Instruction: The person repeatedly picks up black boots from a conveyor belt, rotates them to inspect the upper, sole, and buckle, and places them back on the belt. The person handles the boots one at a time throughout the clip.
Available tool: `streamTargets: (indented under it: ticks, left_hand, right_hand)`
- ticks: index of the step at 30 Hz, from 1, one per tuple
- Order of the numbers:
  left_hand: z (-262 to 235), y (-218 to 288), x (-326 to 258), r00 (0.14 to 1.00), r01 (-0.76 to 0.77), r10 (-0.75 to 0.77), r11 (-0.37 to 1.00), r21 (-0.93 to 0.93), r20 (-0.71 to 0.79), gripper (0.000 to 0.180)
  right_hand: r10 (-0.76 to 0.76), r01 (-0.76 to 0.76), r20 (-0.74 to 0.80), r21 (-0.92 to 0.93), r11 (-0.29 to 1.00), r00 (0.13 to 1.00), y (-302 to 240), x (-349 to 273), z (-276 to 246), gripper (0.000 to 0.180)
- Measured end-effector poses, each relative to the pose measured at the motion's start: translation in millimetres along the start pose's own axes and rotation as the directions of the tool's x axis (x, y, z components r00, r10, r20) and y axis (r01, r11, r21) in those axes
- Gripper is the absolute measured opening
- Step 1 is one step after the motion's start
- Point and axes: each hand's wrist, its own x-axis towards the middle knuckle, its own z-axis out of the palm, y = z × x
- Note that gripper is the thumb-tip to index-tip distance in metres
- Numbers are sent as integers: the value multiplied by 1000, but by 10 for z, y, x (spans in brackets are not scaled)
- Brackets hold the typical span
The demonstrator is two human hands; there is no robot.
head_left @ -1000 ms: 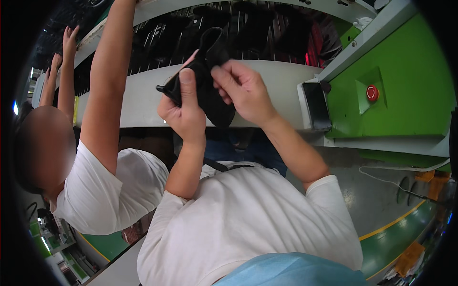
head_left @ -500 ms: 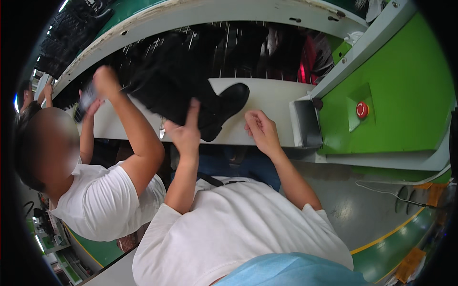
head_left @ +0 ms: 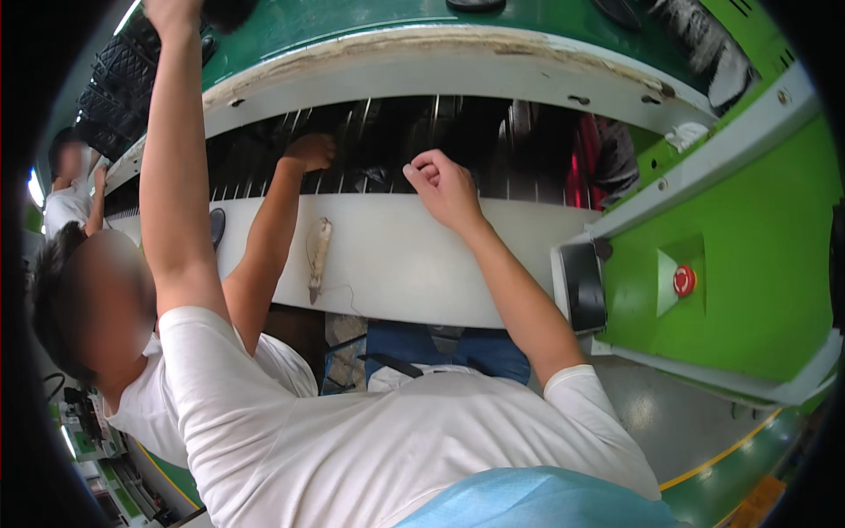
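My left arm reaches far up and left; my left hand (head_left: pixel 173 12) is partly cut off by the top edge. Against it is a dark, blurred shape, the black boot (head_left: pixel 231 13), mostly out of view. My right hand (head_left: pixel 447 192) hovers over the far edge of the white bench (head_left: pixel 414 255), beside the dark slatted conveyor (head_left: pixel 519 189). Its fingers are curled in, and nothing shows in them. On the bench lies a slim tool (head_left: pixel 320 260) with a pale wrapped handle and a dark tip, a thin cord trailing from it.
At my left a co-worker's hand (head_left: pixel 312 151) reaches over the conveyor. Beyond the worn white rail (head_left: pixel 458 44) runs a green surface (head_left: pixel 352 18) with dark footwear on it. A green machine housing (head_left: pixel 748 255) with a red button (head_left: pixel 684 281) stands on the right.
The black boot has left the bench, carried up and left with my left hand. My right hand has moved away from me toward the conveyor. The co-worker's hand has reached to the right.
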Motion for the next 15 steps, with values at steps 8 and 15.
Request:
streamTargets:
  ticks: [8, 15]
  left_hand:
    - [151, -2131, -439, 992, -3, 9, 999, -42, 129, 67]
    - [233, -1238, -639, 987, 106, -123, 981, 165, 100, 63]
  right_hand:
    - [-739, 579, -122, -543, 608, 662, 812, 1859, 626, 57]
    - [-318, 327, 164, -749, 577, 934, 1307, 2962, 839, 61]
